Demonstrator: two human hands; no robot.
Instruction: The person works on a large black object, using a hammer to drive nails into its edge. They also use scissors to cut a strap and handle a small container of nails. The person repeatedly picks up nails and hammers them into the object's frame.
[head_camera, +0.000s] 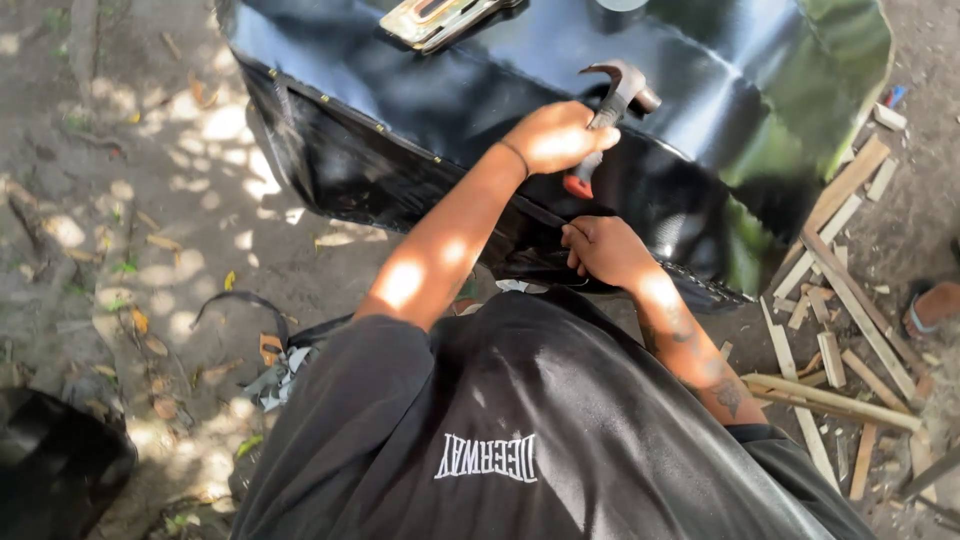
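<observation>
While the left hand (555, 135) grips a hammer (610, 115), the right hand (605, 250) pinches black covering (480, 90).

Dappled sunlight, sheen on the black cover (480, 70), sharp focus.

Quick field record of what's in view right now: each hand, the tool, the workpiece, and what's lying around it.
left hand: gripping the claw hammer, raised over the workpiece
right hand: pressing the black covering at the near edge
workpiece: large block wrapped in glossy black sheet, row of tacks along its side seam
on top: staple gun
ground, right: scattered wood offcuts
ground, left: dirt and dry leaves
</observation>
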